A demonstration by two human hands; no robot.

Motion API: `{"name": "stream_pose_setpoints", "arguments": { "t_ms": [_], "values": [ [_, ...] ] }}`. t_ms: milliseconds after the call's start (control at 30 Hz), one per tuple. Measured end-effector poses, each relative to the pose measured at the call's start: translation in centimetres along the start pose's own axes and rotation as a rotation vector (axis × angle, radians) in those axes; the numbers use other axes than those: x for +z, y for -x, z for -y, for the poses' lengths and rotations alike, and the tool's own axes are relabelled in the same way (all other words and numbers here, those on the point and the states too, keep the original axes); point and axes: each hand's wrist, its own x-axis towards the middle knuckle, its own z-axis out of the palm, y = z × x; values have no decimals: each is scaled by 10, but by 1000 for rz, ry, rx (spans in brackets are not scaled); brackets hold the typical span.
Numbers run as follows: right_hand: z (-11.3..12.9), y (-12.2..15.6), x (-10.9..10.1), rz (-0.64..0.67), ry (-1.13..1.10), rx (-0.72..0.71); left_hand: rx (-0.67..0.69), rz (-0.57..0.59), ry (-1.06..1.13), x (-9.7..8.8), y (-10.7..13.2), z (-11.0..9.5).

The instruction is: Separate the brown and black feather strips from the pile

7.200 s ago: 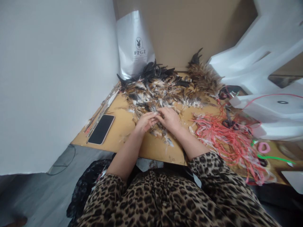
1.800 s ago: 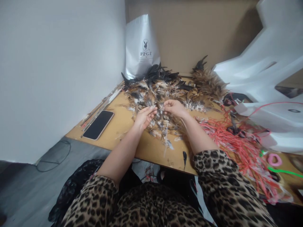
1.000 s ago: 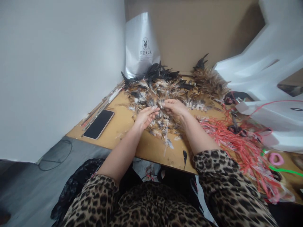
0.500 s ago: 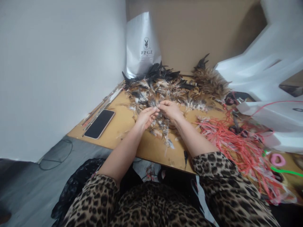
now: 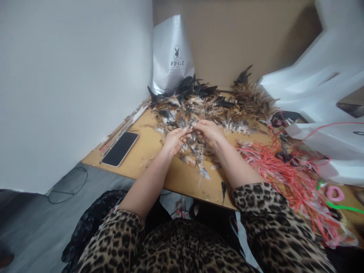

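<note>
My left hand [image 5: 176, 141] is closed in a pinch at the base of a small brown-and-grey feather bunch [image 5: 185, 120], whose tips fan upward. Close against it, my right hand [image 5: 208, 131] also pinches with thumb and forefinger at the quill end; what exactly lies between those fingertips is too small to tell. Beyond both hands spreads a pile of feathers [image 5: 224, 108], brown, white and black. Loose feathers [image 5: 196, 155] lie under my wrists on the wooden table [image 5: 153, 167].
A phone [image 5: 120, 149] lies at the left. A white bag [image 5: 170, 53] stands behind the feathers. To the right are a heap of red strings [image 5: 284, 180], black scissors [image 5: 284, 153], a pink ring [image 5: 334, 193] and white sheeting [image 5: 313, 79]. The table's front edge runs below my forearms.
My right hand's fingertips have shifted slightly up and to the right, away from the left's. My left hand stays nearly in place with the feather bunch.
</note>
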Motion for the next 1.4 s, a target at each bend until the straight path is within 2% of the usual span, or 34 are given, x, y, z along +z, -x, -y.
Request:
{"name": "stream_pose_setpoints", "arguments": {
  "t_ms": [200, 367, 567, 633, 700, 767, 833, 1000, 1167, 1267, 1400],
  "values": [
    [-8, 0, 3, -52, 128, -58, -30, 29, -18, 2, 1, 2],
    [-9, -1, 3, -95, 275, -131, 9, 20, -61, 1, -1, 5],
    [-7, 2, 4, -58, 224, -102, 75, 32, -184, 3, 2, 5],
    [-2, 2, 1, -40, 206, -74, 92, 11, -195, 4, 2, 3],
    [5, 1, -6, -78, 226, -85, 106, -39, -147, 3, 1, 1],
    [14, -1, -17, -161, 306, -147, 120, -90, -67, 0, 0, -2],
    [22, -1, -27, -181, 439, -188, 122, -116, -6, -2, -2, -4],
    [23, 2, -32, -9, 782, -160, 94, -116, 10, -3, -3, -3],
    [5, -1, -22, -6, 1072, -172, 85, -94, -11, -4, -4, 1],
    [3, -4, -24, 0, 1041, -186, 78, -81, -15, -4, -4, 0],
    [11, -3, -29, -23, 714, -134, 40, -80, -22, -2, -2, -1]
  ]
}}
